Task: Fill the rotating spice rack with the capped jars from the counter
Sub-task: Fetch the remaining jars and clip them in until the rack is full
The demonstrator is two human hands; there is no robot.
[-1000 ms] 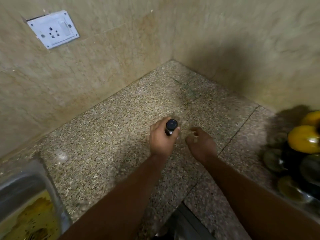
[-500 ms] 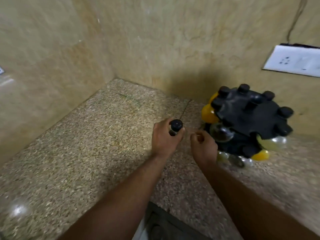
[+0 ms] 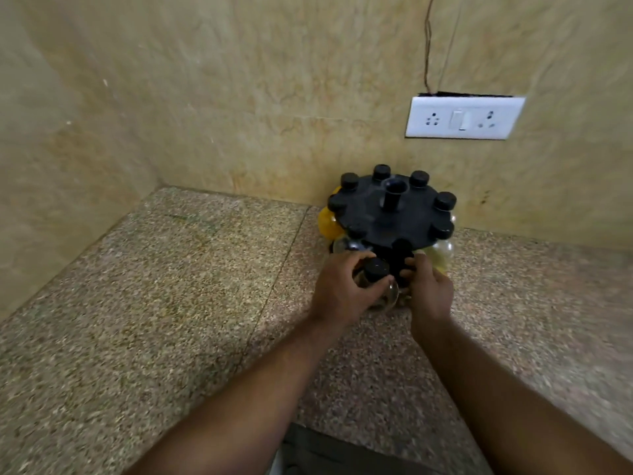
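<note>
A black rotating spice rack (image 3: 376, 210) stands on the speckled counter against the back wall, with several black-capped jars hanging around its rim; some hold yellow contents (image 3: 327, 221). My left hand (image 3: 342, 286) grips a clear jar with a black cap (image 3: 376, 269) right at the rack's near edge, in front of an open slot. My right hand (image 3: 428, 289) is beside the jar, fingertips touching the rack's front rim near the jar. The jar's lower body is partly hidden by my fingers.
The granite counter (image 3: 171, 303) runs left into a wall corner. A white socket plate (image 3: 464, 118) sits on the back wall above right of the rack, with a thin wire above it. The counter's front edge lies below my forearms.
The view swung right from the sink corner to the rack. Both hands travelled to the rack, the left one carrying the capped jar up to the rack's near rim.
</note>
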